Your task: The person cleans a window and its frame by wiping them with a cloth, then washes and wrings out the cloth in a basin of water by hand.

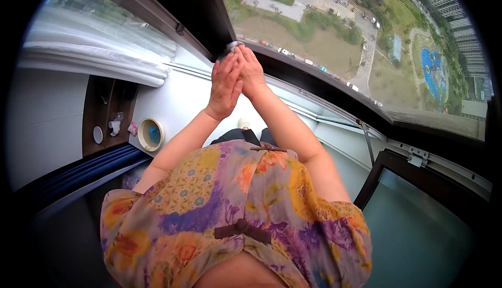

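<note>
A small crumpled whitish cloth (234,46) is pressed against the dark window frame (224,26), at its lower corner. My right hand (251,72) covers most of it, with the fingertips bent over the cloth. Beside it, my left hand (225,88) leans against the right one, its fingers stretched upward toward the same corner. No object shows in the left palm. Part of the cloth is hidden behind the fingers.
A mesh screen (314,31) fills the window, high above a street. Below right, a dark-framed pane (418,209) hangs open on a metal stay (367,141). White curtains (94,52), a shelf (110,113) and a round bin (150,134) are at left.
</note>
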Motion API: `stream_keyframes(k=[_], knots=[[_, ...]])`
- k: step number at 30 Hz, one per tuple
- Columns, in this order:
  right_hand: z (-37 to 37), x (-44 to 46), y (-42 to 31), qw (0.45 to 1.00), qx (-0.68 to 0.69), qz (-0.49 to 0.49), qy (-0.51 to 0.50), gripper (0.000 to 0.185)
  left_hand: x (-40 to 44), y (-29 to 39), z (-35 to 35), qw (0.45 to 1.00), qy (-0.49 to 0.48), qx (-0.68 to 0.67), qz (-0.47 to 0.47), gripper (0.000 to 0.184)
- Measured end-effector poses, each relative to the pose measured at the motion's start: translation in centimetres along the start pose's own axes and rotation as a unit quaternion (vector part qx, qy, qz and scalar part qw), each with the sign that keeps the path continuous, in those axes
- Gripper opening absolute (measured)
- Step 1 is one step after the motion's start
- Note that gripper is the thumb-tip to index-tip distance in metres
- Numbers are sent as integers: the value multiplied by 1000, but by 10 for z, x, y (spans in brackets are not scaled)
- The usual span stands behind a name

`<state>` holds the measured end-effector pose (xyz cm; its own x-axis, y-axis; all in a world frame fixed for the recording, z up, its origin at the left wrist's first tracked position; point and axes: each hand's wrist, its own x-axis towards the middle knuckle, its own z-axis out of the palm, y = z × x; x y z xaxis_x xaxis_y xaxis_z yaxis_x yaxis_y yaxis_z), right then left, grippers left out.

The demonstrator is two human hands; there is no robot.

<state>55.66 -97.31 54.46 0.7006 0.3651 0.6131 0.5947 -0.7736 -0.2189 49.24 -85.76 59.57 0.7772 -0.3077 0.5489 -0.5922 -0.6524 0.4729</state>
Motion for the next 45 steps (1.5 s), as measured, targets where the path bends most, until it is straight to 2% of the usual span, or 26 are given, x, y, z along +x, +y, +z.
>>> stream_keyframes(k=[1,3,7,8,9,12,14,15,16,17,18,19,21,22,23,24,25,27,29,31,33,35,36,37,43,45], knots=[[-3,11,1,1000,0,-8,3,33,-2,0,-1,1000,2,-4,-7,44],[-13,20,3,998,31,50,13,31,-7,1,1,1000,3,-10,-20,44],[0,23,2,1000,-4,15,16,21,-5,-4,9,999,21,-18,-36,44],[-14,26,4,998,33,22,-46,17,-8,-2,9,998,32,-34,-51,44],[-21,26,10,997,54,11,-60,16,-7,-1,10,997,27,-17,-69,43],[-37,8,15,993,106,-40,-31,16,-17,-12,22,993,44,-37,-104,42],[-37,-13,2,974,167,119,-93,16,-26,-15,26,986,37,-64,-151,41],[-31,-12,2,974,171,115,-93,16,-32,-16,28,987,34,-59,-145,42],[-29,-5,0,916,296,258,-84,15,-33,-16,30,985,37,-66,-152,44],[-29,-3,-5,818,408,398,-75,14,-38,-14,31,983,35,-76,-161,46],[-24,4,-12,792,472,386,-14,14,-39,-16,33,983,21,-70,-171,53],[-33,17,-23,788,499,361,-7,15,-39,-19,34,983,20,-69,-172,53],[-14,29,-32,891,403,210,13,18,-35,-24,38,961,58,-98,-250,61],[-3,29,-34,924,334,183,-31,20,-38,-36,42,947,52,-120,-292,67],[10,27,-34,950,262,154,-74,21,-40,-41,46,946,44,-54,-316,68],[22,28,-29,961,180,137,-160,25,-40,-52,51,936,10,-80,-342,68],[24,27,-28,961,178,141,-158,25,-36,-57,51,924,-24,-106,-368,69],[28,19,-25,987,86,41,-128,24,-43,-57,51,925,-21,-100,-366,70],[21,16,-26,987,65,45,-137,23,-48,-46,49,925,-18,-98,-367,71],[12,14,-22,988,44,42,-143,22,-48,-40,50,883,23,-245,-401,71],[2,7,-16,983,18,59,-175,22,-51,-40,59,897,36,-240,-369,71],[-12,-2,-5,983,5,57,-176,22,-41,-21,63,932,-36,-154,-326,67],[-22,-9,1,980,-7,68,-187,19,-42,-17,73,935,-39,-154,-318,66],[-34,-14,6,977,-19,80,-198,17,-37,-2,75,928,-24,-193,-319,61],[-92,-62,49,970,-67,102,-209,17,-30,40,116,925,-85,-286,-237,49],[-117,-82,64,966,-72,124,-215,17,-27,51,128,912,-152,-303,-230,50]])
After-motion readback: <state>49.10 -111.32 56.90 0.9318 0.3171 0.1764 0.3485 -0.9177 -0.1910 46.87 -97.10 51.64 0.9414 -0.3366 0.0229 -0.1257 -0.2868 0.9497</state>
